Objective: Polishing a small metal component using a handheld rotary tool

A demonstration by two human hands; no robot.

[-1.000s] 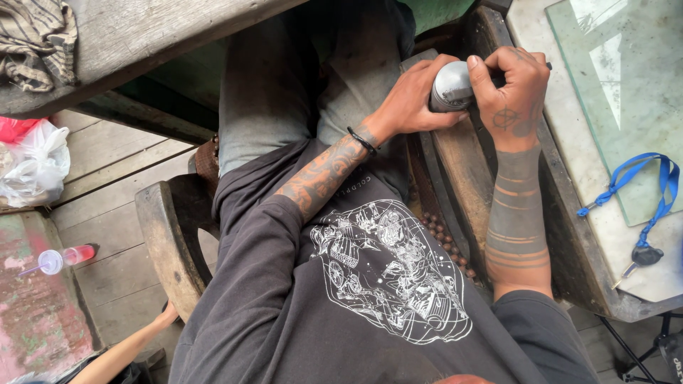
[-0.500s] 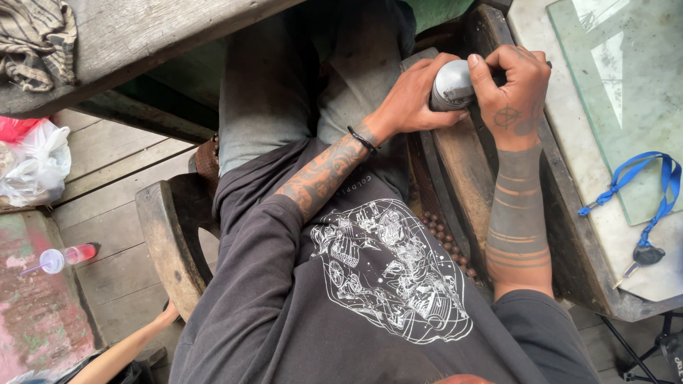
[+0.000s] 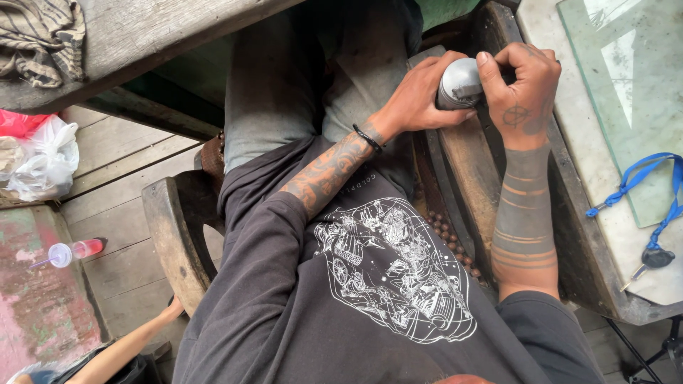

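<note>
Where hands (image 3: 469, 92) meet, grey canister (image 3: 459, 83).

- I see one thing in hand: a small silver-grey metal canister (image 3: 459, 83), rounded like a short cylinder, with a smooth, dull sheen.
- A pale rectangular patch, perhaps a label, sits on its side facing me; I can't make out any detail on it.
- It lies tilted, its rounded end pointing toward the left hand (image 3: 420, 96), which cups it from beneath and behind.
- The right hand (image 3: 519, 89) closes over its other end, thumb pressed on the top, so that end is hidden.
- It is held just above the worn wooden edge beside the lap, not resting on it as far as I can tell.
</note>
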